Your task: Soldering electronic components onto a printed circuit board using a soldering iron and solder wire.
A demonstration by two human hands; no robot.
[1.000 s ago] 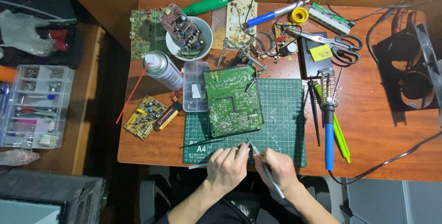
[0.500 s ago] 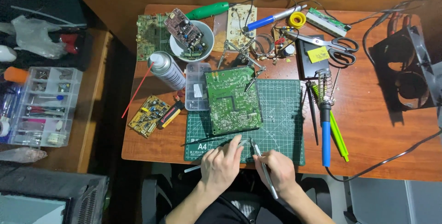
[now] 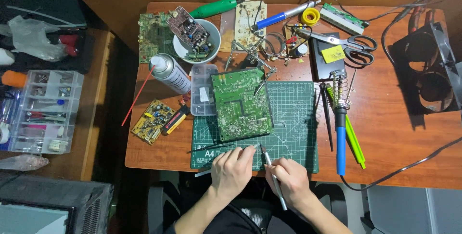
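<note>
Circuit board (image 3: 241,105) unmoved; right hand (image 3: 290,182) around tweezers (image 3: 272,174).

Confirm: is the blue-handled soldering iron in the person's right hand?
No, the right hand holds slim metal tweezers, while the blue-handled soldering iron lies untouched on the table right of the green cutting mat.

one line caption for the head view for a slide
Left hand and right hand, holding tweezers, meet at the near edge of a green circuit board on a cutting mat.

Both hands close together, palms down; left hand (image 3: 232,170) fingers curled, right hand (image 3: 290,182) pinching.
</note>
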